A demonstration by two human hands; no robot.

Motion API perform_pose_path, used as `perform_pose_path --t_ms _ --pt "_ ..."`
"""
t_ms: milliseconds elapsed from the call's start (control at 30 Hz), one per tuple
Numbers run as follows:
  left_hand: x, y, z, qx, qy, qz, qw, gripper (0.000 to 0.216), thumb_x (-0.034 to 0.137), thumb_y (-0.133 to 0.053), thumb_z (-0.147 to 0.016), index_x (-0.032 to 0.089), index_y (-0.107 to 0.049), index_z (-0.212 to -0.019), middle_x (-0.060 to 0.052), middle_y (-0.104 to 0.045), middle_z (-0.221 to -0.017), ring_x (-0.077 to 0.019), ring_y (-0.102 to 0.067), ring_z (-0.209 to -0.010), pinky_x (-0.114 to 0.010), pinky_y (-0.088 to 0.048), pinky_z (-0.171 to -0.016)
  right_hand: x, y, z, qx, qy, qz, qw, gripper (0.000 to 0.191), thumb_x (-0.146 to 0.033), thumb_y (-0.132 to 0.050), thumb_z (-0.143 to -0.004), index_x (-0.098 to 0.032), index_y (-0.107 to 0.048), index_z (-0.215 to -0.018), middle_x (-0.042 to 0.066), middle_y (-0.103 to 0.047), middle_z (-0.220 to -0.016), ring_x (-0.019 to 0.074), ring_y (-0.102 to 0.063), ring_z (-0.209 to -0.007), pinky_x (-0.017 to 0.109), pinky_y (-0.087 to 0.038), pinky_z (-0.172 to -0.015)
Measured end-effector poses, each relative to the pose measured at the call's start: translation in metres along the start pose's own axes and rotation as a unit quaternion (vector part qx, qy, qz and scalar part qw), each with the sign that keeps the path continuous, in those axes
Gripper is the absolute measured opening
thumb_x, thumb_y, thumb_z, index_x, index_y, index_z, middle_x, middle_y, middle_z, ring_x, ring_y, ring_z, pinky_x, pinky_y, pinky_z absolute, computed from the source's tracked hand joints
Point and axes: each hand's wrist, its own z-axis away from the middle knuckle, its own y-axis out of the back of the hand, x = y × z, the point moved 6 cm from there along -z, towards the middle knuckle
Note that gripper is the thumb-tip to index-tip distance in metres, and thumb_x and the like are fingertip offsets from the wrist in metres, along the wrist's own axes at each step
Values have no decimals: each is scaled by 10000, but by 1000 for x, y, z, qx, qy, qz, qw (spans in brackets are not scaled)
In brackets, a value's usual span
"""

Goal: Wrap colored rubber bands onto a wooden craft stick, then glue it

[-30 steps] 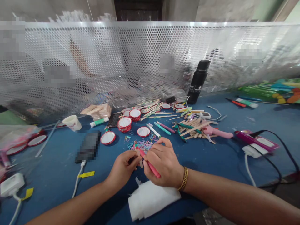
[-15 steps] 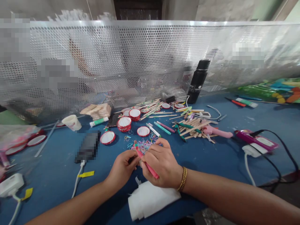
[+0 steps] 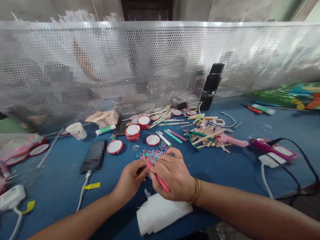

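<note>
My right hand point(image 3: 172, 173) is closed around a pink marker pen point(image 3: 162, 182), its back end sticking out below my fingers. The pen points up and left toward a slim stick point(image 3: 144, 154) with red and green colour bands at its top. My left hand point(image 3: 133, 176) pinches the lower part of that stick, and its fingertips almost meet those of my right hand. Where pen and stick come together, my fingers partly hide them. Just beyond lies a heap of small colourful rubber bands point(image 3: 153, 155). Folded white cloth point(image 3: 162, 213) rests below my right wrist.
Red-rimmed round discs point(image 3: 132, 130), more pens point(image 3: 173, 136) and a pile of wooden sticks point(image 3: 207, 136) lie beyond my hands. A phone point(image 3: 93, 156) and paper cup point(image 3: 77, 130) stand left. A black bottle point(image 3: 212, 86) stands before the perforated metal screen point(image 3: 155, 50).
Both hands stay nearly in place. The pink pen's back end has shifted very slightly to the right.
</note>
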Motion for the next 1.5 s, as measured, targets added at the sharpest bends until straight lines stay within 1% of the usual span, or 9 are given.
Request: perform_pose_path --t_ms 133,333,500,667,833,933,1067,1267,1500 --pt "-2 -1 0 -5 4 10 1000 293 333 -520 -926 162 -599 -701 22 -531 -667 -112 -488 -599 -211 -408 -562 0 -2 0 -9 2 1 1000 98 -197 -534 -836 -184 -540 -739 -26 -584 -625 133 -482 -641 369 -312 -798" --pt "-1 -1 1 -7 11 21 1000 296 337 -542 -913 165 -598 -678 21 -536 -660 -114 -508 -590 -211 -418 -553 2 1 0 2 -12 18 1000 130 -199 -538 -815 -190 -517 -687 -26 -552 -590 132 -451 -604 372 -317 -790" --pt "1 0 1 -4 -1 12 1000 283 328 -535 -917 165 -609 -699 19 -543 -670 -114 -506 -598 -210 -414 -562 0 0 -1 -5 -2 1 1000 96 -202 -541 -826 -185 -547 -732 -24 -586 -624 138 -492 -637 375 -315 -803" --pt "-4 1 1 2 18 17 1000 323 361 -546 -911 167 -583 -655 22 -536 -644 -112 -509 -571 -207 -414 -541 2 0 -1 -2 -10 5 1000 82 -200 -532 -825 -186 -542 -745 -18 -568 -626 140 -466 -630 380 -320 -808" --pt "-4 0 0 4 19 23 1000 304 354 -554 -902 168 -601 -666 16 -551 -660 -117 -512 -584 -207 -428 -547 0 -1 0 1 3 -7 1000 89 -199 -536 -823 -187 -525 -736 -19 -574 -632 139 -475 -639 390 -319 -828" --pt "-2 1 1 4 18 27 999 301 350 -548 -904 168 -604 -670 15 -546 -659 -119 -511 -589 -207 -428 -549 1 -2 0 -5 -6 -2 1000 94 -197 -531 -828 -190 -523 -734 -12 -580 -638 143 -480 -644 389 -323 -823" --pt "-1 1 2 3 24 24 999 296 326 -557 -902 168 -596 -655 16 -540 -656 -116 -508 -587 -204 -421 -554 2 3 -2 11 -15 1 1000 80 -186 -539 -810 -192 -537 -730 -15 -563 -606 143 -473 -613 383 -328 -799" --pt "-4 2 3 10 15 14 1000 314 362 -549 -915 166 -624 -682 7 -553 -663 -122 -509 -598 -205 -421 -559 -1 1 -3 1 -2 -23 1000 66 -183 -531 -837 -186 -548 -773 -11 -587 -640 146 -490 -645 385 -327 -804" --pt "-2 1 3 2 13 15 1000 293 315 -556 -918 166 -611 -671 10 -550 -662 -116 -510 -599 -206 -414 -569 1 2 -2 10 -8 -24 1000 44 -168 -548 -821 -188 -541 -782 -16 -589 -638 140 -488 -631 385 -325 -805"
